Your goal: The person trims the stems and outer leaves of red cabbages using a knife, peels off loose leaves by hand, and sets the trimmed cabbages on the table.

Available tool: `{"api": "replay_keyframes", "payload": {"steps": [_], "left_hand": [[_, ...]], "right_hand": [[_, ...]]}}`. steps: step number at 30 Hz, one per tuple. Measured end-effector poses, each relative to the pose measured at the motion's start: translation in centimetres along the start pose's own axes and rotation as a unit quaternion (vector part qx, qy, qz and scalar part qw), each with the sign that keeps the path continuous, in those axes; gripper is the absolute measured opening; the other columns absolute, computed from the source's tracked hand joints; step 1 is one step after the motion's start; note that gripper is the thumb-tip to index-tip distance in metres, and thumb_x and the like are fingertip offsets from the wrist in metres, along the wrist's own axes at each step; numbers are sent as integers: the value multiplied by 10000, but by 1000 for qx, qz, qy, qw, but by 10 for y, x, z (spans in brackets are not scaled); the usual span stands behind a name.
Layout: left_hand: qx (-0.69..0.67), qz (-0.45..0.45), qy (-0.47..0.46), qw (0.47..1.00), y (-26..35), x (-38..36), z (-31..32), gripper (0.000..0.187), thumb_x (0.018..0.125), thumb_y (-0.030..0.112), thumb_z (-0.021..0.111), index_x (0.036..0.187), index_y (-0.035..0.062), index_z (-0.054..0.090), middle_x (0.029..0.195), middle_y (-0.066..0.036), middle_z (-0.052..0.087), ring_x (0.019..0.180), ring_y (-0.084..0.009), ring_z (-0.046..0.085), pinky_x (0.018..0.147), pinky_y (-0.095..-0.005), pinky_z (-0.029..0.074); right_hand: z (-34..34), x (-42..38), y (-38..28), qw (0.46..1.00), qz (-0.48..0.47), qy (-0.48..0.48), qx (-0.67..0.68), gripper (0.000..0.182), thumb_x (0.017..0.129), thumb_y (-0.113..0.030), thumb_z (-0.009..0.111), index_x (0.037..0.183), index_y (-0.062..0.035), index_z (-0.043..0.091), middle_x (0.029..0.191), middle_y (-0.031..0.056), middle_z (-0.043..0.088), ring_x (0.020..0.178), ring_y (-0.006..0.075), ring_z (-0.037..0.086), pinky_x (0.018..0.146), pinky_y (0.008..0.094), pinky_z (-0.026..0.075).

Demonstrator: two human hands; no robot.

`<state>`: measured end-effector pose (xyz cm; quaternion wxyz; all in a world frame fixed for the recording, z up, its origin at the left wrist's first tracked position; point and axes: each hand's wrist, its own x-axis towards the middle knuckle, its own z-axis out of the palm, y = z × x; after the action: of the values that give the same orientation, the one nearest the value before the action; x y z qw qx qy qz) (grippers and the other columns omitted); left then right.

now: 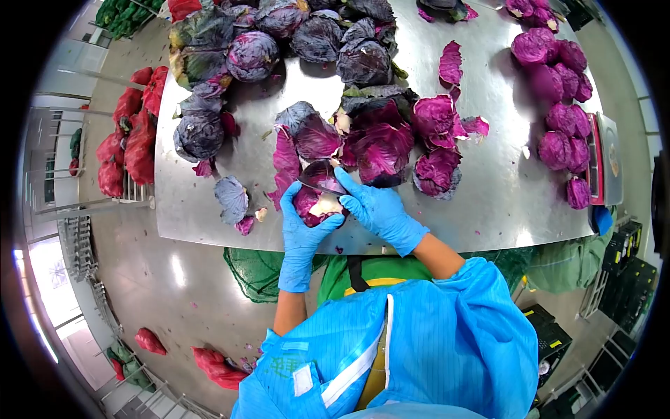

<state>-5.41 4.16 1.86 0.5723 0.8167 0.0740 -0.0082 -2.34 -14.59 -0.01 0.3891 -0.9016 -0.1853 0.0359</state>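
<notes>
Near the front edge of the metal table, my left hand (pixel 305 227), in a blue glove, is wrapped round a red cabbage (pixel 307 204) with a pale cut stem side showing. My right hand (pixel 375 208), also gloved, is closed on a knife (pixel 319 187) whose dark blade lies across the top of the cabbage. Its handle is mostly hidden in my fingers. Loose purple leaves (pixel 380 146) lie just beyond my hands, and a long leaf (pixel 285 164) is to the left.
Untrimmed dark cabbages (pixel 252 56) are piled at the back left of the table (pixel 513 167). Trimmed cabbages (pixel 555 150) line the right side beside a red scale (pixel 606 159). Red sacks (pixel 139 140) stand left of the table, and black crates (pixel 548 342) are at the lower right.
</notes>
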Motion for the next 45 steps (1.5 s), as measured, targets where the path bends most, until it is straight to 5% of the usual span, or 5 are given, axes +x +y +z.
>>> {"api": "replay_keyframes", "payload": {"steps": [26,31,34,37,45], "left_hand": [[119,159,26,980,-2,-17,11,963,612,281,864,1376,12,344,1310,-167,419,1212,-288,442,1040,-386,363],[-78,105,9,991,-15,-29,0,998,633,237,860,1424,35,285,1395,-128,347,1254,-257,406,1035,-382,380],[-152,-148,42,976,-17,-42,-23,1013,644,233,856,1441,32,264,1427,-164,326,1278,-247,390,984,-394,432],[-74,-43,126,988,-19,-39,-2,995,648,192,851,1451,77,274,1399,-153,368,1267,-266,399,1049,-382,359],[-374,-103,48,920,-36,-31,-43,939,629,183,793,1430,69,316,1318,-132,466,1173,-273,509,977,-412,458]], "right_hand": [[13,46,33,993,72,80,-39,435,893,-480,536,1105,-120,654,859,118,690,641,289,654,559,376,514],[-17,39,12,860,343,-60,374,232,812,-202,702,968,-38,652,727,110,644,653,197,635,577,319,502],[21,9,0,963,12,143,229,246,829,-234,699,956,-28,653,732,87,640,621,162,618,564,314,502],[13,-14,-25,980,-35,86,174,269,827,-238,709,969,-18,649,743,81,633,628,145,604,581,313,505],[-74,-25,61,796,330,347,370,244,870,-237,678,1016,-72,574,624,-46,504,492,70,481,414,244,402]]}}
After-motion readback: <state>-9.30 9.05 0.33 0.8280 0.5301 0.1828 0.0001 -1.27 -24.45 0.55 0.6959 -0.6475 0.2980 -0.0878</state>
